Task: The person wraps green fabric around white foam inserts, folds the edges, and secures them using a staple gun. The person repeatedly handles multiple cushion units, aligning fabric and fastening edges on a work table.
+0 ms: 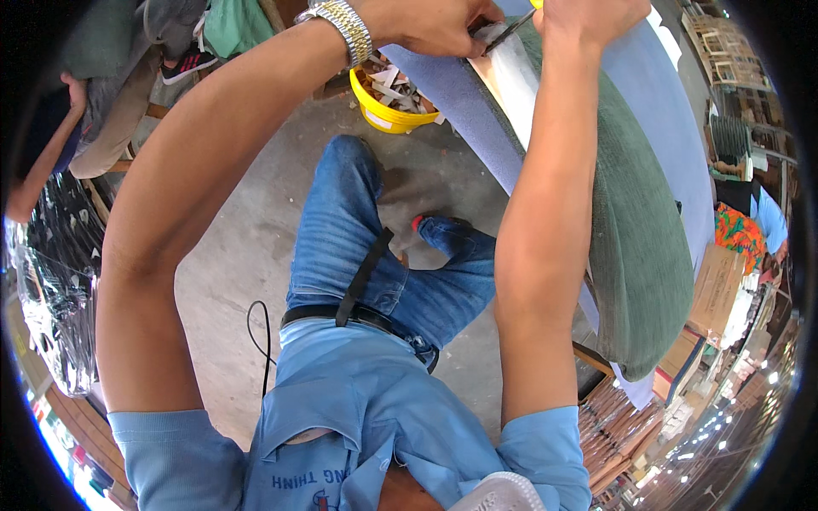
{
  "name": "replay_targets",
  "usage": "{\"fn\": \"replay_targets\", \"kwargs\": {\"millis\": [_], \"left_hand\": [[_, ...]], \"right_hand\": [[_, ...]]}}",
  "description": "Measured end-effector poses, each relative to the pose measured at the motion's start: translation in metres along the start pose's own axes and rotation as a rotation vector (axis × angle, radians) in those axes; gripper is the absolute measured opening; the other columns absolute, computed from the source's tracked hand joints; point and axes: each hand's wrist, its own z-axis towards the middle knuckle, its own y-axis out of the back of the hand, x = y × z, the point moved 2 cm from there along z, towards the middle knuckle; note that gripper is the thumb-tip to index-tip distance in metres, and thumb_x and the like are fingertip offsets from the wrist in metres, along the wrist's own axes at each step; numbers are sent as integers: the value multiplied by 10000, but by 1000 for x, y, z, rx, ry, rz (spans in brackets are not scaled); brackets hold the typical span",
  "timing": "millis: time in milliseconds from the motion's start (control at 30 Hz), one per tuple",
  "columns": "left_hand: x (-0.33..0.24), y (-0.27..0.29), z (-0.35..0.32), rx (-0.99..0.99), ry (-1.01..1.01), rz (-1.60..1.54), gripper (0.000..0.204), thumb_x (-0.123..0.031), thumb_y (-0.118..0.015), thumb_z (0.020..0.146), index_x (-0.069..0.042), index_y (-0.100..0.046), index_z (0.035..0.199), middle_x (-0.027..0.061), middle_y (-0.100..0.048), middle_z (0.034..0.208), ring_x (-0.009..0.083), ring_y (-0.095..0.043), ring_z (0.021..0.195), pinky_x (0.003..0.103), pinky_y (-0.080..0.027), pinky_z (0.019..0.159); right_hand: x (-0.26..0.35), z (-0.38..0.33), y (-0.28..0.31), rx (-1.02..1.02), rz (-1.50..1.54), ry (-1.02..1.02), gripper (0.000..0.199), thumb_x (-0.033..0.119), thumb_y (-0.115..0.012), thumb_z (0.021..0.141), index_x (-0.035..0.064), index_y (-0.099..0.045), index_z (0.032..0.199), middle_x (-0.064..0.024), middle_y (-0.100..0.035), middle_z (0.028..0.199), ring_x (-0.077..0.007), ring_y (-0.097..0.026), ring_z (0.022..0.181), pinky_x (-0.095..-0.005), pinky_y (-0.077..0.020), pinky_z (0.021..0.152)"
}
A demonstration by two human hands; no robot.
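Note:
My left hand (434,24), with a metal watch on the wrist, presses on a pale wooden edge (511,77) of an upholstered piece covered in green fabric (639,238) and blue-grey fabric (452,85). My right hand (588,15) grips a thin dark metal tool (509,32) with a yellow handle at the top rim; its tip touches the pale edge right beside my left fingers. Most of the handle is cut off by the frame.
A yellow bucket (388,115) of scraps stands on the concrete floor (239,255) below the piece. Folded cloth and shoes (162,43) lie at upper left. Another person (750,226) stands at the right among cardboard boxes (716,289). Stacked wood (613,417) lies at lower right.

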Motion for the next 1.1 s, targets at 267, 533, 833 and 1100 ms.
{"fn": "replay_targets", "kwargs": {"millis": [267, 533, 833, 1100], "left_hand": [[-7, 5, 0, 20, 50, 2, 209, -217, -698, 755, -29, -726, 842, 210, -702, 748, 429, -682, 717, 504, -534, 676], [-10, 5, -3, 135, 153, 65, 462, -244, -726, 809, -57, -727, 1231, 209, -759, 1033, 356, -732, 977, 421, -561, 892], [-1, 6, -9, 57, 73, -30, 469, -225, -741, 798, -28, -720, 1222, 202, -761, 1103, 356, -732, 1019, 420, -562, 924], [-6, 7, -9, 77, 50, -127, 431, -241, -738, 844, -53, -729, 1231, 176, -763, 1147, 313, -739, 1042, 400, -563, 933]], "right_hand": [[-1, 7, -3, -7, -101, 7, 421, 332, -746, 969, 84, -539, 699, -15, -528, 549, -114, -454, 378, -285, -332, 347], [-6, 7, -10, 6, -386, 256, 428, 380, -752, 947, -4, -631, 801, -56, -575, 628, -176, -528, 572, -387, -448, 570], [-8, -8, -12, 66, -265, 203, 357, 311, -742, 969, 35, -611, 784, 1, -555, 649, -111, -493, 573, -336, -415, 539], [11, -17, 6, 188, 166, -39, 325, 242, -735, 973, 62, -525, 801, -25, -517, 583, -113, -481, 445, -295, -401, 392]]}}
